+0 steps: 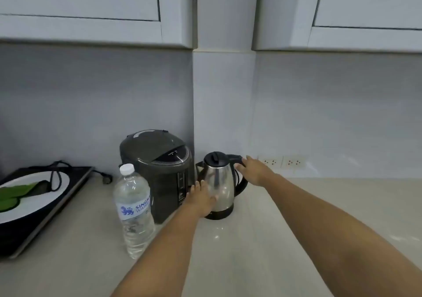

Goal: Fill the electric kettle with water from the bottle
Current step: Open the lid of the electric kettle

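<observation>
- Kettle (218,182): steel, lid shut, on counter (274,228) beside dark water boiler (157,171); likely light, slick-walled; take by black handle.
- Right hand (254,171): fingers open, reaching at handle.
- Left hand (201,199): open, flat against kettle wall.
- Bottle (133,207): capped, full, left of kettle; probably heavy, squashy.

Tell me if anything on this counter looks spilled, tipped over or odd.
Nothing is spilled or tipped. The kettle and the capped bottle stand upright. The one oddity is at far left: a black power cord lies across the white plate of green leaves.
</observation>
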### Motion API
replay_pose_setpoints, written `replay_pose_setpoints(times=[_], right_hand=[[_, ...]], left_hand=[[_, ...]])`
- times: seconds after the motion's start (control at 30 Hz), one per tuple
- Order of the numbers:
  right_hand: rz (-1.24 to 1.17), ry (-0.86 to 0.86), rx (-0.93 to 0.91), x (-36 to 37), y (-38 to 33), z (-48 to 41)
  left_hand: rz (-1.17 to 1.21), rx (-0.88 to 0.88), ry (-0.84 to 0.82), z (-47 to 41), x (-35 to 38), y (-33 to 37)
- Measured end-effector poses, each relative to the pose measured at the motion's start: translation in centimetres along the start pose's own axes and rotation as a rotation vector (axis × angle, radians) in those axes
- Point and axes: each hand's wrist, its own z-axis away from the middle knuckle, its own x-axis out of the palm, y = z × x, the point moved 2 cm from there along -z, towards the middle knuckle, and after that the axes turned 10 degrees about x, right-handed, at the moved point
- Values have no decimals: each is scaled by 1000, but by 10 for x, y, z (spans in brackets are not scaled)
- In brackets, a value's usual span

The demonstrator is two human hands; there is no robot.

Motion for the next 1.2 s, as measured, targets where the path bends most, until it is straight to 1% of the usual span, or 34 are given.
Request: replay_pose_setpoints(times=[0.1, 0.23, 0.4, 0.57, 0.7, 0.83, 0.93, 1.0, 1.13, 1.2], right_hand=[[70, 25, -42, 6, -6, -21], [147, 62, -92, 14, -13, -47], [107, 39, -134, 23, -28, -69], [58, 73, -213, 34, -39, -83], [-38, 167, -242, 39, -39, -86], [-89, 288, -299, 48, -37, -87], [-126, 352, -346, 53, -35, -88], [-118, 382, -387, 52, -33, -90], [-14, 420, -472, 50, -33, -93], [-13, 452, -512, 48, -34, -93]], left_hand=[[16, -46, 14, -15, 3, -7], [119, -100, 68, -34, 9, -20], [317, -148, 143, -50, 15, -30], [422, -141, 192, -59, 21, -36], [431, -122, 213, -67, 23, -34], [439, -106, 203, -74, 29, -33], [468, -109, 227, -75, 36, -36], [496, -111, 246, -75, 39, -38], [526, -114, 291, -72, 42, -41], [523, -109, 309, -71, 43, -41]])
